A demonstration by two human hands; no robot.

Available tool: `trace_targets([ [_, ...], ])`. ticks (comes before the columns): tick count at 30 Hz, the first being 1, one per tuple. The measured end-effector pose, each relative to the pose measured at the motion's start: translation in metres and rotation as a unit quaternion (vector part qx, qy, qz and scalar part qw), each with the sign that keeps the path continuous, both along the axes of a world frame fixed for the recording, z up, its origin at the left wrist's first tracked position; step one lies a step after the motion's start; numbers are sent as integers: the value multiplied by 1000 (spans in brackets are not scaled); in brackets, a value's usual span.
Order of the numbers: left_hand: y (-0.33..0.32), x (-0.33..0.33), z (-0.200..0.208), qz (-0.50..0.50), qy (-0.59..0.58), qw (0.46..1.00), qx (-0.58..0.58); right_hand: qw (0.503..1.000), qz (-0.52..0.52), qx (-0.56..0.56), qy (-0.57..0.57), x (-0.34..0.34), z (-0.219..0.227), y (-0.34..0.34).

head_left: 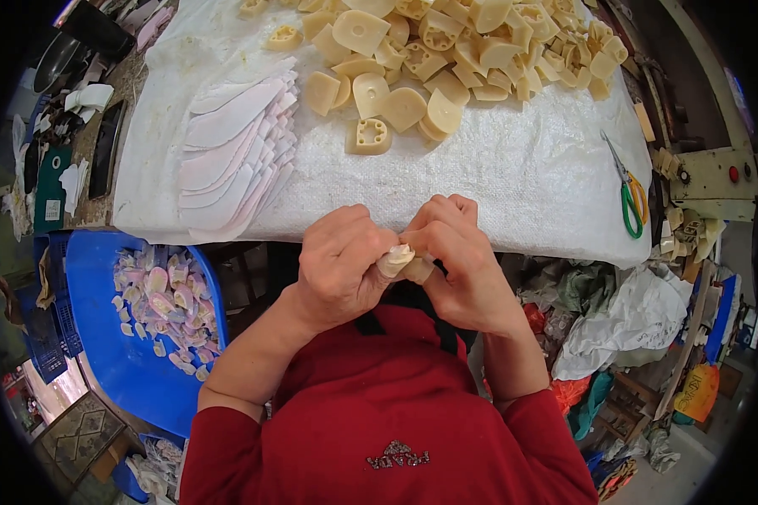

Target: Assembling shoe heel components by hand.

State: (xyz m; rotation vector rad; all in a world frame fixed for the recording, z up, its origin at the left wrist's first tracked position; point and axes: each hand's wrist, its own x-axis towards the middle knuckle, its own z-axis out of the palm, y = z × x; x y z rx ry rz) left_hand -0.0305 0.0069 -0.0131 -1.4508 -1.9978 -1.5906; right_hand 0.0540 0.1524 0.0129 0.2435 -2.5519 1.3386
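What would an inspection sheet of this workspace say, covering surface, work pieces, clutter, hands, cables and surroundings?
Surface: white woven sheet, wrinkled, with faint marks.
Job's things: beige pieces heaped at the far side; white and pinkish strips overlapping at left; small wrapped-looking pieces inside a blue tub.
Clutter: scissors with green and orange handles, at right; crumpled white plastic below them.
Hands: left hand and right hand together, pinching a small pale piece, partly hidden.
Cables: nothing seen.
Surroundings: panel with red button, far right.
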Motion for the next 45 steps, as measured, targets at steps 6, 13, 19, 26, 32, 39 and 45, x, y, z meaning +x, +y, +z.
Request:
trace_targets([
  [6, -4, 2, 4, -19, -102, 995, -5, 999, -6, -8, 33, -3, -7, 3],
  [13, -17, -8, 5, 72, -40, 996, 16, 986, -65, 81, 129, -7, 3, 0],
  [19, -19, -7, 8, 55, -59, 993, 81, 978, -100, -184, -11, 11, -10, -7],
  [26, -13, 8, -1, -81, -154, 974, 143, 819, -152, -549, -67, 14, -17, -28],
  [32, -12, 9, 3, 32, 72, 997, -19, 841, -116, -521, -84, 23, -19, -22],
  [39, -3, 12, 14, 90, 133, 980, -116, 878, -131, -443, -122, 12, -9, -29],
  [45, -6, 4, 4, 51, 16, 995, -88, 921, -75, -331, -191, 8, -17, 0],
])
